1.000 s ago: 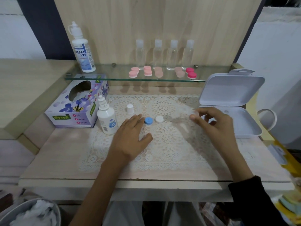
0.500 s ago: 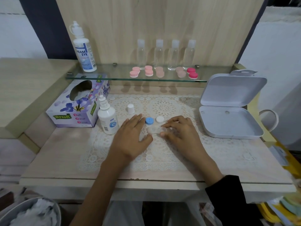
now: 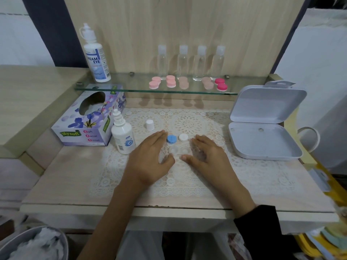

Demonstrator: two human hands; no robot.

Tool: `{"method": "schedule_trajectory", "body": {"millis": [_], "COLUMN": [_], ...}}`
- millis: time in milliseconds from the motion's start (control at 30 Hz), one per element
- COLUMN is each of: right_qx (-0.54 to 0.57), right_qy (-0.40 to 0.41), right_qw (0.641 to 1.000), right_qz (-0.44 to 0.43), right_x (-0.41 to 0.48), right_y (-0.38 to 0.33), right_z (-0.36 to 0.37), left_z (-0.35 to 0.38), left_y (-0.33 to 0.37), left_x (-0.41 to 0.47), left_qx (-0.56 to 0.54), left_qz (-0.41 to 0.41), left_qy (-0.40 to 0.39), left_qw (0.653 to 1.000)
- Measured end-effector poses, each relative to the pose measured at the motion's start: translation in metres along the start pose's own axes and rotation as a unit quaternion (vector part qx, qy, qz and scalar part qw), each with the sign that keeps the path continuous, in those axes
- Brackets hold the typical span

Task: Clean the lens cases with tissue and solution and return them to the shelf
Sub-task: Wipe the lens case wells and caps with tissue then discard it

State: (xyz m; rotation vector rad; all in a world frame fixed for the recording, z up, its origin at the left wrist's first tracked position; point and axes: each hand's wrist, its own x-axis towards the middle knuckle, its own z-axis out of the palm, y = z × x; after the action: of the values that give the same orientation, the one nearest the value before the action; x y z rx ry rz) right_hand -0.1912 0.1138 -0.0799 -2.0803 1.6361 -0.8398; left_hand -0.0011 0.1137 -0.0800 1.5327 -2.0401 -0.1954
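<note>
Clear lens case (image 3: 178, 150), desk (image 3: 65, 175) centre, between left hand (image 3: 150, 158) and right hand (image 3: 206, 158), both flat, gripping nothing; blue cap (image 3: 171, 139), white cap (image 3: 183, 137) toward back edge.

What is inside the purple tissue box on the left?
Through the oval opening of the tissue box, white tissue shows. The cardboard walls cover the rest, so how much remains cannot be seen.
</note>
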Motion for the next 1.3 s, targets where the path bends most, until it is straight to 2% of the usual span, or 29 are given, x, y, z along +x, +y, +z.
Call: {"method": "schedule_trajectory", "body": {"millis": [100, 267, 367, 467, 533, 633, 700, 833, 900, 967, 1033, 1100, 1300], "right_qx": [-0.009, -0.022, -0.029, -0.034, -0.032, -0.031, -0.035, -0.031, -0.029, -0.027, -0.018, -0.008, 0.003], "right_qy": [-0.006, 0.001, 0.005, 0.008, 0.007, 0.003, 0.001, -0.001, 0.001, 0.001, 0.002, 0.002, 0.011], "right_qw": [1.000, 1.000, 1.000, 0.999, 0.999, 0.999, 0.999, 0.999, 1.000, 1.000, 1.000, 1.000, 1.000], "right_qz": [0.002, -0.005, -0.011, -0.012, -0.012, -0.013, -0.011, -0.009, -0.007, -0.004, -0.001, 0.003, 0.004], "right_x": [-0.001, -0.002, -0.002, -0.002, -0.002, -0.002, -0.002, -0.002, -0.002, -0.002, -0.002, -0.002, -0.003], "right_y": [-0.001, 0.001, 0.002, 0.003, 0.003, 0.003, 0.003, 0.003, 0.002, 0.001, 0.001, 0.001, 0.001], "right_z": [-0.001, 0.002, 0.002, 0.003, 0.003, 0.003, 0.003, 0.002, 0.002, 0.002, 0.001, 0.002, 0.002], "left_z": [-0.002, -0.016, -0.028, -0.047, -0.061, -0.082, -0.098, -0.122, -0.129, -0.131, -0.129, -0.125, -0.113], "left_y": [-0.001, 0.003, 0.006, -0.006, -0.020, -0.048, -0.060, -0.070, -0.080, -0.091, -0.098, -0.105, -0.131], "left_x": [-0.002, -0.004, -0.014, -0.032, -0.041, -0.038, -0.025, 0.017, 0.044, 0.069, 0.089, 0.104, 0.128], "left_qx": [-0.066, -0.133, -0.126, -0.155, -0.158, -0.164, -0.173, -0.118, -0.064, 0.044, 0.129, 0.186, 0.205], "left_qz": [0.033, 0.113, 0.138, 0.115, 0.088, 0.000, -0.047, -0.140, -0.200, -0.228, -0.232, -0.238, -0.262], "left_qy": [0.066, 0.054, 0.088, 0.150, 0.226, 0.328, 0.355, 0.302, 0.213, 0.090, 0.000, -0.055, -0.130], "left_qw": [0.995, 0.983, 0.978, 0.970, 0.957, 0.930, 0.918, 0.936, 0.954, 0.968, 0.964, 0.952, 0.934]}}
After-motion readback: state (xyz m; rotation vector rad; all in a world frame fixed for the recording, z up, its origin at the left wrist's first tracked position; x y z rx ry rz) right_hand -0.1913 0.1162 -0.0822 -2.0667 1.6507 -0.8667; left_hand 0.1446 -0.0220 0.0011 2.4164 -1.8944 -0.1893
